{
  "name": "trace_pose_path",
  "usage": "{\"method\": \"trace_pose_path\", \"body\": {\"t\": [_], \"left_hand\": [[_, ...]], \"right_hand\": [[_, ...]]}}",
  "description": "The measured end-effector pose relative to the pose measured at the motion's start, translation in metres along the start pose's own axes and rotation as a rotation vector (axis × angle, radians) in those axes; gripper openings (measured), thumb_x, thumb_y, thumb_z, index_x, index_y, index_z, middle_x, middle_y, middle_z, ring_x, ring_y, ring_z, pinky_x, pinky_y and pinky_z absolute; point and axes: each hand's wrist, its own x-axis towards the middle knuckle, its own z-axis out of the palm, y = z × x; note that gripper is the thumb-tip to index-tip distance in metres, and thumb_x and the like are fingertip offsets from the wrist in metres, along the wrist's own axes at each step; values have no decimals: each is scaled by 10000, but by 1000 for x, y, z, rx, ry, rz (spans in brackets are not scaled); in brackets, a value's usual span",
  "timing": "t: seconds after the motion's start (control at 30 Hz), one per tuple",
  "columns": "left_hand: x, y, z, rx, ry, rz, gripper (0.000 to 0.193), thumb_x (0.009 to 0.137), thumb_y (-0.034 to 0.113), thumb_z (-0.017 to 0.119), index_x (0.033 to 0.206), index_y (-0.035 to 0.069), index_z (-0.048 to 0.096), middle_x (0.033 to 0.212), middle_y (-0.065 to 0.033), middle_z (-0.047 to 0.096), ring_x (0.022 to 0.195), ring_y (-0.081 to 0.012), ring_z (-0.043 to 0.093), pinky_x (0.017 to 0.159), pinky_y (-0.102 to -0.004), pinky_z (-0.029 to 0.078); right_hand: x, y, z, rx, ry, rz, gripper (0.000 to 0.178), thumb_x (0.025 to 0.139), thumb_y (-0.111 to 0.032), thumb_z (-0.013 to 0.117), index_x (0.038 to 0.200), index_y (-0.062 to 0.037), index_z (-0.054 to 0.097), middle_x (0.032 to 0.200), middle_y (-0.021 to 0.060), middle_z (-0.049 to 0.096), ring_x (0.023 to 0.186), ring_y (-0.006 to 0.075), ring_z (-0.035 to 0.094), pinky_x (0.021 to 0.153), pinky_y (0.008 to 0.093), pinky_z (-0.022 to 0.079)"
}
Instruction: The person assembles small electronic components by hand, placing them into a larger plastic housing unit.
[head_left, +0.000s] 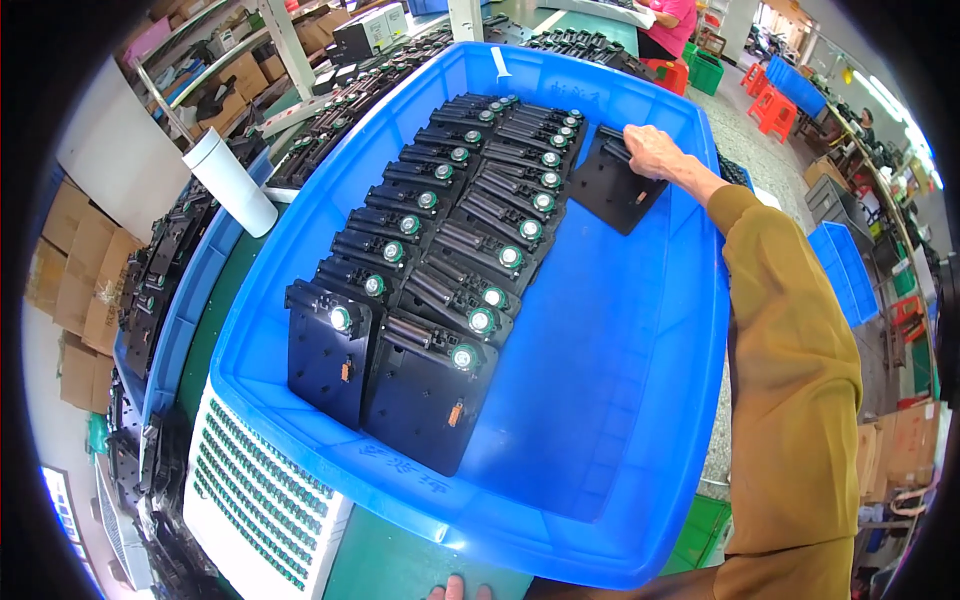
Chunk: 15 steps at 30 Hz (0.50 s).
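Observation:
A large blue plastic bin (620, 420) fills the middle of the view. Two rows of black plastic plates (440, 270), each with a round silver and green part, lie overlapped along its left half. My right hand (652, 152), in a mustard sleeve, reaches to the bin's far right corner and grips the top edge of a single black plate (618, 188) lying there. Only the fingertips of my left hand (458, 591) show at the bottom edge, touching the bin's near rim.
A white cylinder (232, 182) stands left of the bin. More black plates (160, 270) fill blue trays on the left. A white vented panel (250, 500) lies at lower left. Cardboard boxes (80, 280), blue crates (845, 270), red stools (775, 108) and a seated person (665, 22) surround the table.

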Motion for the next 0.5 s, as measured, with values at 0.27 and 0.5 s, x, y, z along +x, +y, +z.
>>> {"method": "trace_pose_path", "body": {"t": [0.27,0.5], "left_hand": [[11,11,-8,-5,-4,-24,476,803,343,749,1183,64,687,1353,-212,565,1145,-464,508,957,-589,419],[9,9,-7,0,9,-1,481,798,350,755,1181,67,687,1343,-219,571,1120,-476,515,940,-593,428]], "right_hand": [[-21,-16,-18,200,-187,-249,288,676,-54,704,957,-11,660,1010,202,697,999,386,665,818,463,547],[-2,35,-18,143,234,156,216,821,-45,545,973,32,677,1025,300,681,1021,449,660,834,515,552]]}}
